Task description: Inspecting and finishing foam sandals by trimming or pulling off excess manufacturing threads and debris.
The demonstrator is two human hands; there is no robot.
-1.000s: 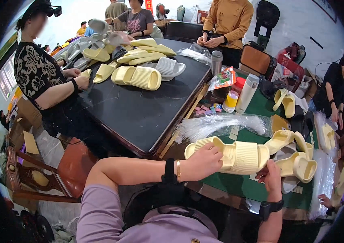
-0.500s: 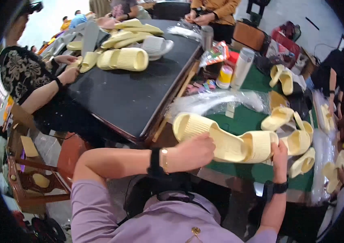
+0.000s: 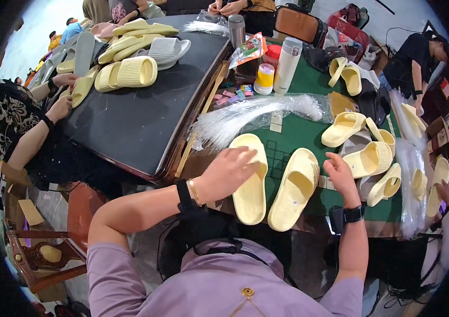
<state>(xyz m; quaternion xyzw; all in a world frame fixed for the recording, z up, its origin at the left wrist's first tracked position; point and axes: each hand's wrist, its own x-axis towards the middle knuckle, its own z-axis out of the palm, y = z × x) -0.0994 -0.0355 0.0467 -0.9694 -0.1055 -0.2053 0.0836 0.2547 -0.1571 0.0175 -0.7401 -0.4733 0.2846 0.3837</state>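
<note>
Two pale yellow slippers lie side by side at the near edge of the green tabletop, heels toward me. My left hand (image 3: 228, 174) rests over the upper part of the left slipper (image 3: 251, 198), fingers spread and hiding most of its strap. Beside it the right slipper (image 3: 288, 206) shows its ribbed strap and a small white sticker on the insole. Just right of that slipper's strap, my right hand (image 3: 341, 177) is held with fingers apart and nothing in them.
Behind the slippers lies a bundle of thin white plastic strands (image 3: 256, 113). More yellow slippers (image 3: 369, 158) sit at right, near a co-worker's hand (image 3: 445, 193). A white bottle (image 3: 289, 66) stands farther back. On the black table (image 3: 145, 124), another person handles slippers beside a pile.
The two slippers, held end to end sideways in both hands before, now lie parallel on the table. My right hand has let go, and my left hand's fingers have spread.
</note>
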